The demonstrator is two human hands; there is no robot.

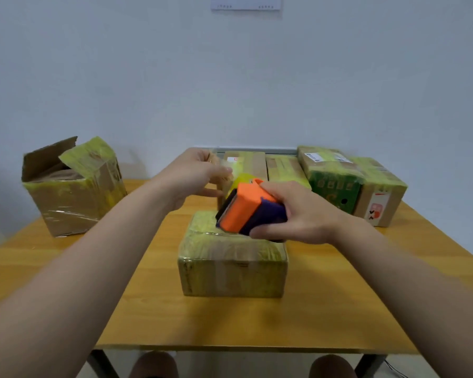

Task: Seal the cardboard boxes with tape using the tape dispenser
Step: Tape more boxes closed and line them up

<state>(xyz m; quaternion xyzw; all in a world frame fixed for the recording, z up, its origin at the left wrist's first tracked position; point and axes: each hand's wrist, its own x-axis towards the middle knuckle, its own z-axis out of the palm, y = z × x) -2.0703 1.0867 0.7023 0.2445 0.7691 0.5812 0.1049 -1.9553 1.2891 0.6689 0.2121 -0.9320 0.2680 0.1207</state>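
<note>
One box point(230, 257) central; right hand point(306, 214) grips dispenser point(246, 211) over its far edge; left hand point(194, 175) just beyond, fingers blurred, grip unclear.

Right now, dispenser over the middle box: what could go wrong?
1. The left hand, blurred, is close to the front of the orange and purple plastic tape dispenser gripped by the right hand: fingers may catch on it.
2. Neither hand steadies the small tape-wrapped cardboard box beneath, so it may slide.
3. The open-flapped cardboard box sits near the wooden table's left edge; the left elbow might knock it.
</note>
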